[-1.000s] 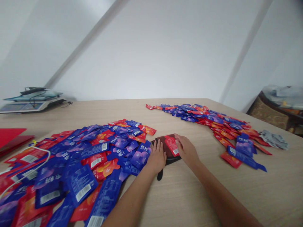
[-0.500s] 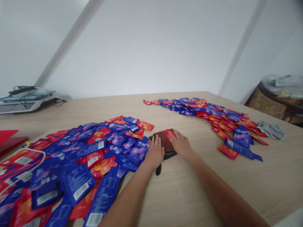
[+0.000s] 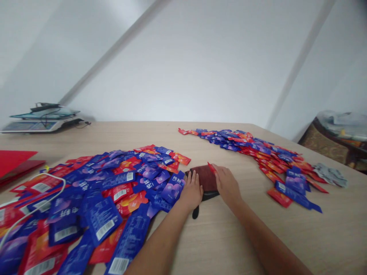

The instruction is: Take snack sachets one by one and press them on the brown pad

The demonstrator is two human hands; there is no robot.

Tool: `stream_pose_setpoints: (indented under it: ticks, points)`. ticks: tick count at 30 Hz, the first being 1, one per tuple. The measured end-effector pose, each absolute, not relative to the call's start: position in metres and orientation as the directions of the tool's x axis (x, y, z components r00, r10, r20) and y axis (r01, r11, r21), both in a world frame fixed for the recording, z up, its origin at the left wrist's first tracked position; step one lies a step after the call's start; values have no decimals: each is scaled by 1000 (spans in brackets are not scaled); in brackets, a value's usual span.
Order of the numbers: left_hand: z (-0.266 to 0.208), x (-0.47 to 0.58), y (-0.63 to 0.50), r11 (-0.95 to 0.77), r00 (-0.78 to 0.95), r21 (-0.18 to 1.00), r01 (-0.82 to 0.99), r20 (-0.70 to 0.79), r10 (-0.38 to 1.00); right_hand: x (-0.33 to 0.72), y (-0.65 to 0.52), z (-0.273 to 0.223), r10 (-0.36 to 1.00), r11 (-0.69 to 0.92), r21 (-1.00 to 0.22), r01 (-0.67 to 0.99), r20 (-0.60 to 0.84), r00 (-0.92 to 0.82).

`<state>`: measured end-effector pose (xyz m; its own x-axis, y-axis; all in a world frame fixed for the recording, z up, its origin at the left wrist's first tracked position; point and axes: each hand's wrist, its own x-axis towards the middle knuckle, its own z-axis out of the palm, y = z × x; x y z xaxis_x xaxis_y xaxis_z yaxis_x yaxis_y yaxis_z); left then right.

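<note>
So the small shiny red packet is up at the fingertips of the right hand, tilted nearly edge-on over a flat dark brown, leathery-looking pad with black along its near edge. Can't read anything on the packet at that angle. Right hand's closed on it, fingers together and only slightly bent, reaching in from the right; the thumb is hidden. Left hand is palm down on the pad's left side, fingers open and a bit spread, nothing gripped.

Just left of that hand there's a glossy blue packet with purple blobs and big white Chinese characters; the first looks like 纯, the second's too blurry to call. It's part of a big pile of red and blue packets, loads showing white barcode labels, numbers unreadable. Second, similar pile is farther off to the right, with a crumpled grey cloth thing beside it.
</note>
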<state>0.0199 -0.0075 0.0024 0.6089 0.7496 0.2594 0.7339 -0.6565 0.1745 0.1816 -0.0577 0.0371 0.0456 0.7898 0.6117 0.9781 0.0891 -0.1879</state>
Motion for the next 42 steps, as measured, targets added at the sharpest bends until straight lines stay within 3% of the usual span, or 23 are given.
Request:
stream_pose_setpoints:
  ticks: [3, 6, 11, 14, 20, 25, 29, 32, 35, 40, 42]
  points:
    - [2, 20, -7, -659, 616, 161, 734, 251, 747, 170, -55, 40, 770, 191, -243, 951, 637, 8]
    - [-1, 21, -6, -656, 612, 151, 739, 254, 749, 166, -46, 26, 801, 152, -247, 957, 598, 27]
    - [-5, 22, -4, -660, 611, 152, 736, 271, 744, 167, -34, -2, 928, -20, -90, 996, 369, 52]
    - [-4, 22, -4, -659, 613, 153, 736, 260, 746, 175, -33, -2, 948, -59, -33, 998, 310, 66]
    - [5, 20, -8, -657, 619, 153, 738, 231, 750, 202, -38, 6, 938, -130, -77, 988, 313, 148]
    - [5, 20, -8, -656, 617, 159, 738, 235, 751, 215, -47, 10, 850, -221, -195, 956, 443, 287]
    - [0, 20, -6, -656, 614, 155, 739, 248, 750, 196, -56, 29, 810, -47, -175, 983, 569, 141]
    - [-2, 20, -5, -664, 618, 134, 736, 266, 739, 173, -61, 45, 809, 141, -185, 973, 588, -5]
    - [-2, 19, -5, -695, 652, 101, 712, 272, 707, 162, -64, 49, 812, 204, -241, 949, 582, -27]
    - [-1, 18, -5, -697, 657, 115, 708, 253, 710, 170, -60, 18, 872, 363, -180, 914, 411, -265]
    - [-2, 18, -5, -685, 644, 137, 715, 252, 723, 172, -51, 2, 899, 341, -142, 929, 337, -278]
